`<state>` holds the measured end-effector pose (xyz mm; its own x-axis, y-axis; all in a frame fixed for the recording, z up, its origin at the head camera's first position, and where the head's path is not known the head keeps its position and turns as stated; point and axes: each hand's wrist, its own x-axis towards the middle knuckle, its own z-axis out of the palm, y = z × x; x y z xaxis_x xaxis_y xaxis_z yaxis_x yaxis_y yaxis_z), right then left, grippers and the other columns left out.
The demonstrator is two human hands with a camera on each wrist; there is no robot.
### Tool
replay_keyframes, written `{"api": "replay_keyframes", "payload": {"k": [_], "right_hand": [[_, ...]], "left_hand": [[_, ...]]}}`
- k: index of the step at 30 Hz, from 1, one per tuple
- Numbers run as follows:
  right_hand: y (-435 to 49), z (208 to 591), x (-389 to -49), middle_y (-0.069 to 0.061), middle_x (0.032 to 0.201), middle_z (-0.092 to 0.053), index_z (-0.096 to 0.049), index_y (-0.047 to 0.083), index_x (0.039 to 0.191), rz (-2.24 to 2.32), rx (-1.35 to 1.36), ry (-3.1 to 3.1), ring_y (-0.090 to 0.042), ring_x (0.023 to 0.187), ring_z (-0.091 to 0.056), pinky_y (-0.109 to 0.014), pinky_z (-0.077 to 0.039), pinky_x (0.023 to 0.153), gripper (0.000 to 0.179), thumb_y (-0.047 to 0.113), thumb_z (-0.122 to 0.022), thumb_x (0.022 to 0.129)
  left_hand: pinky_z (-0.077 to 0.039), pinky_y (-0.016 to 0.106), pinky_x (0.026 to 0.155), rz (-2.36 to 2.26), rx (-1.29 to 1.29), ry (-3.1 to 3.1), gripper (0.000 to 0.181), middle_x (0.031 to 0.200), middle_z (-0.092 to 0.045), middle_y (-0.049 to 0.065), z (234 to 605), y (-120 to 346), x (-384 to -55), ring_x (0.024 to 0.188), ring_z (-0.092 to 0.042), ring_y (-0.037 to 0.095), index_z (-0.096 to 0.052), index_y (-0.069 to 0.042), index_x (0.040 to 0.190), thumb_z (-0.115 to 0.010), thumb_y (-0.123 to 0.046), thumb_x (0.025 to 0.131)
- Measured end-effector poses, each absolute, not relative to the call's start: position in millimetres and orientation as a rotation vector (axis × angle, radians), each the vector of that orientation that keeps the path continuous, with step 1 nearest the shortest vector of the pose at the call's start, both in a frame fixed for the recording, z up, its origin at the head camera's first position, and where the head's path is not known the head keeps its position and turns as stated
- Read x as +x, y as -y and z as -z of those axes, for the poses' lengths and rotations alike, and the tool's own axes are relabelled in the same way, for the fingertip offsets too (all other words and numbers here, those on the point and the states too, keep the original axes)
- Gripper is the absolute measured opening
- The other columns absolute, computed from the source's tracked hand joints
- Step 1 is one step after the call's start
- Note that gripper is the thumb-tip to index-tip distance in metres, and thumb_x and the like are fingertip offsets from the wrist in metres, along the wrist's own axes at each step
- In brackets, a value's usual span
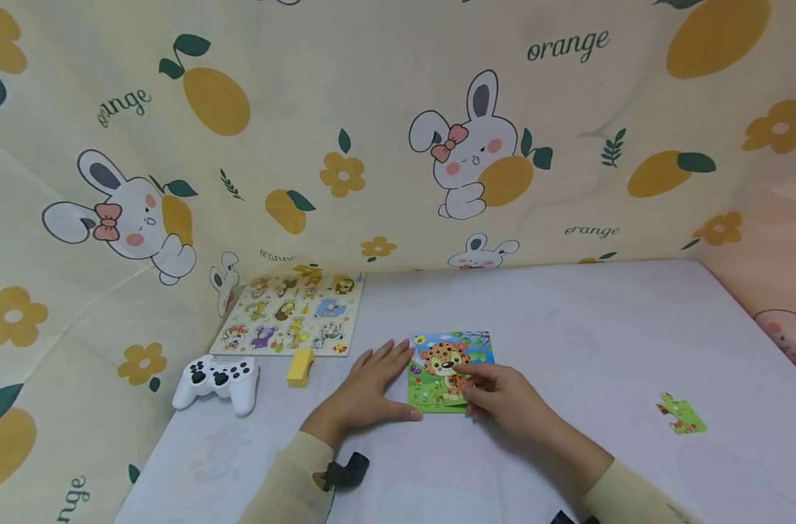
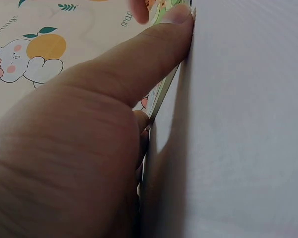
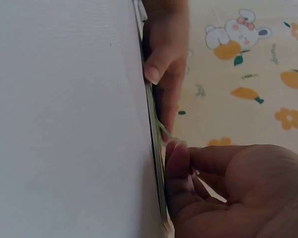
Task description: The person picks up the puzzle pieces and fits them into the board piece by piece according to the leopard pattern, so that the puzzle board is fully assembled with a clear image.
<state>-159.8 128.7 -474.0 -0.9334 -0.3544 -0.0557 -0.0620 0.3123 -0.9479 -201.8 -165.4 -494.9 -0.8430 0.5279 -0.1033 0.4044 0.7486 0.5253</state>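
Observation:
A small jigsaw puzzle (image 1: pixel 427 389) with a cartoon leopard on a green and blue ground lies on the white table. My left hand (image 1: pixel 368 393) lies along its left side, fingers extended, with the thumb (image 2: pixel 159 44) at the lower left corner. Over the lower right part, my right hand (image 1: pixel 512 400) pinches a green jigsaw piece (image 1: pixel 454 401) between thumb and fingers. The right wrist view shows this piece (image 3: pixel 165 131) tilted up from the puzzle's surface. My right fingers cover part of the picture. Far to the right lies a loose green jigsaw piece (image 1: pixel 682 415).
At the back left lies an animal puzzle board (image 1: pixel 313 309). A yellow block (image 1: pixel 300 368) stands at its front edge, and a white game controller (image 1: pixel 217 382) is near the table's left edge. Printed cloth (image 1: pixel 385 131) hangs behind and at the sides.

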Motion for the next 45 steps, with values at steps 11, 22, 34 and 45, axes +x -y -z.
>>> {"api": "replay_keyframes", "payload": {"k": [11,22,34,45], "right_hand": [[-124,471,-158,-0.011,0.101,-0.069,-0.064,-0.010,0.142,1.701,-0.295,-2.278,-0.023,0.079,-0.072,-0.030,-0.063,0.073,0.041,-0.001,-0.071,0.103],[-127,472,-156,-0.009,0.102,-0.072,-0.064,-0.011,0.142,1.683,-0.285,-2.329,-0.022,0.082,-0.074,-0.031,-0.063,0.073,0.043,0.006,-0.074,0.104],[-128,461,-151,-0.008,0.133,-0.072,-0.075,0.006,0.134,1.080,-0.874,-2.787,-0.032,0.125,-0.066,-0.055,-0.053,0.107,0.032,0.015,-0.076,0.103],[-126,461,-142,-0.010,0.149,-0.066,-0.070,0.006,0.145,0.705,-1.156,-2.718,-0.036,0.142,-0.056,-0.059,-0.045,0.116,0.044,0.022,-0.075,0.104]], "left_hand": [[0.002,0.049,0.131,-0.720,0.747,-2.712,0.118,0.179,-0.013,-0.015,496,165,-203,0.165,-0.002,0.014,-0.029,-0.024,0.175,-0.079,-0.078,0.083],[0.002,0.048,0.131,-0.718,0.739,-2.710,0.118,0.179,-0.012,-0.017,497,165,-203,0.165,0.000,0.013,-0.027,-0.025,0.175,-0.079,-0.079,0.082],[0.002,0.047,0.131,-0.702,0.734,-2.711,0.118,0.178,-0.011,-0.019,496,165,-203,0.164,0.000,0.011,-0.027,-0.027,0.175,-0.078,-0.080,0.082],[0.002,0.049,0.131,-0.702,0.737,-2.711,0.116,0.179,-0.012,-0.016,497,165,-203,0.165,-0.002,0.015,-0.028,-0.025,0.175,-0.077,-0.078,0.084]]}}
